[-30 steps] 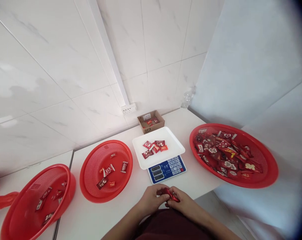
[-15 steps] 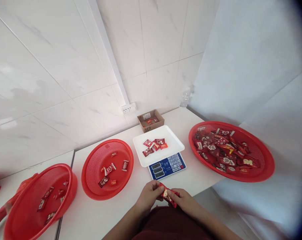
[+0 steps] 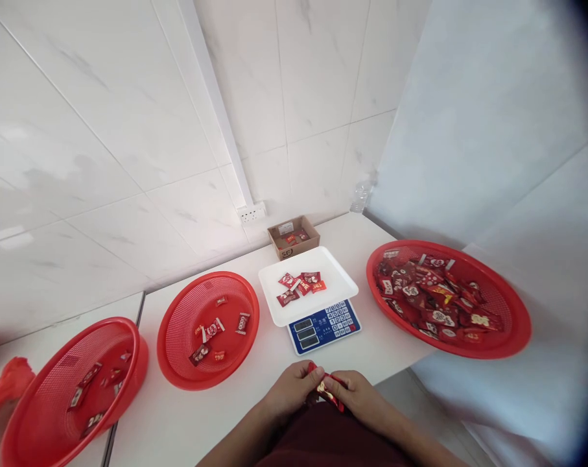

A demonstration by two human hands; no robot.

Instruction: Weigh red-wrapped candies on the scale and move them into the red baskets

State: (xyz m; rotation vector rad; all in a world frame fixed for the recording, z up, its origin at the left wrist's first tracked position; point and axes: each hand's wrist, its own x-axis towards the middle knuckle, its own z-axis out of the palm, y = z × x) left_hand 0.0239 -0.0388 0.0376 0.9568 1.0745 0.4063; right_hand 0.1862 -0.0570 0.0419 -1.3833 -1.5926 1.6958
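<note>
1. Six o'clock: red-and-cream wrapper [image 3: 325,390], blue scale [image 3: 323,329], plain white tray [image 3: 335,284].
2. Four o'clock: red basket [image 3: 516,327], red and maroon packets [image 3: 439,295].
3. Eight o'clock: red mesh basket [image 3: 41,415], white-marked wrappers [image 3: 82,388].
4. Twelve o'clock: white wall [image 3: 317,84], faint grey veining.

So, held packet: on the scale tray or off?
Off: the left hand and right hand hold the red packet in front of the digital scale, clear of its white tray.

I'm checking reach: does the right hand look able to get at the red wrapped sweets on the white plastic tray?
Probably yes: the right hand holds a shiny red packet, but only a low blue keypad panel stands before the sweets.
</note>
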